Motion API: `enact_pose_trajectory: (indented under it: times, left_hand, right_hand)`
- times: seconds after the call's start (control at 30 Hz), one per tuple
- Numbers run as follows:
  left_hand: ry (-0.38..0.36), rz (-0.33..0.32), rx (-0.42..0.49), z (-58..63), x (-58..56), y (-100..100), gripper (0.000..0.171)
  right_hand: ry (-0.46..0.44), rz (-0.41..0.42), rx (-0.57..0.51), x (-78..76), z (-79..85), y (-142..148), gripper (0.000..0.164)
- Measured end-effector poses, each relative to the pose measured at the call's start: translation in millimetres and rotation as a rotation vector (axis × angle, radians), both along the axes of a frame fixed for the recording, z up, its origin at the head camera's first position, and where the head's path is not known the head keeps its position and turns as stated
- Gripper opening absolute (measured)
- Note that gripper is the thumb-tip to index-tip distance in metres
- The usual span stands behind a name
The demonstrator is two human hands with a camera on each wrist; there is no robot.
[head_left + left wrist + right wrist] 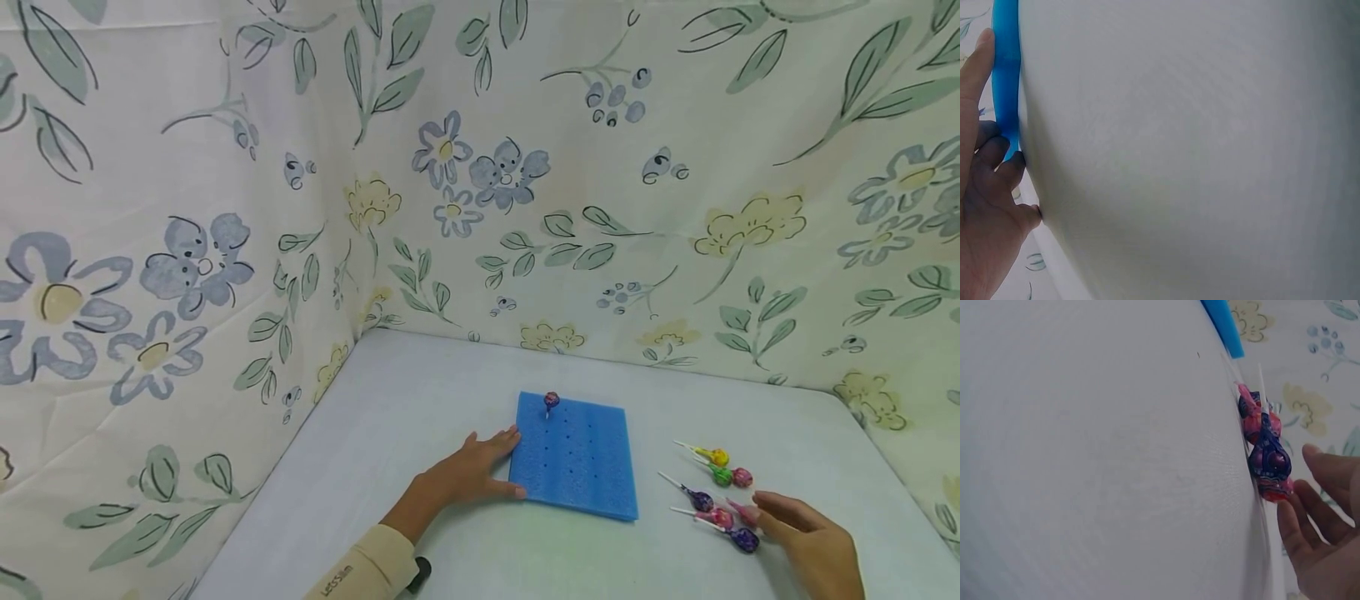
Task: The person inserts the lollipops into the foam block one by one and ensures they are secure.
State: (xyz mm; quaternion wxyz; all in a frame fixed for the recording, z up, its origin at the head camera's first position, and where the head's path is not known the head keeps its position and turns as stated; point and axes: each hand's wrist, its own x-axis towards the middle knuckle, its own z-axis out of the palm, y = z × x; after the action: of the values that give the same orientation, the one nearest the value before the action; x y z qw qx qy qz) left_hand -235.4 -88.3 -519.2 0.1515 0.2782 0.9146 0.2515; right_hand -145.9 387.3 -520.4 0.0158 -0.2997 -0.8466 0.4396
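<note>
Floral cloth [525, 192] hangs behind the blue foam block [600, 496] and off to its left, and we see a white table [420, 375] under the block. Small dark holes dot the block's top, and one lollipop [552, 400] stands in it near its far left corner. We judge the work to be at an early point: that single lollipop is in place, while the other holes that we can make out hold nothing.

To the right of the block, a loose cluster lies on the table: a yellow lollipop [718, 457], a green lollipop [722, 476], a dark blue lollipop [701, 501], a purple lollipop [745, 541] and some pink lollipops [721, 518] among them. These look to us like the part left to do.

Our left hand [472, 471] touches the block's left edge, its fingers spread and clasping nothing. Our right hand [813, 542] is at the cluster, right of the block; its fingers are loosely bent, with a gap to the thumb, and their tips are at a pink wrapper. We see no firm grasp there, and contact is hard to tell.
</note>
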Motion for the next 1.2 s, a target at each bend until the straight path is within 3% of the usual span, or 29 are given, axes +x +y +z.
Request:
enact_pose_trajectory:
  times: [0.4,0.83,1.1,1.2]
  left_hand:
    - [-0.005,0.002,-0.003,0.7,0.8,0,0.100]
    - [-0.016,0.010,-0.013,2.9,2.2,1,0.100]
    - [-0.014,0.022,-0.015,-1.3,0.0,1,0.101]
    - [-0.014,0.025,-0.021,-2.1,-0.3,1,0.101]
  right_hand:
    - [-0.047,0.061,0.021,-3.1,-11.5,6,0.072]
    - [-0.058,0.128,0.083,-1.5,-7.3,3,0.075]
    - [-0.023,0.053,0.074,-1.7,-2.9,0,0.062]
    - [-0.005,0.033,0.043,-0.8,1.7,-1,0.067]
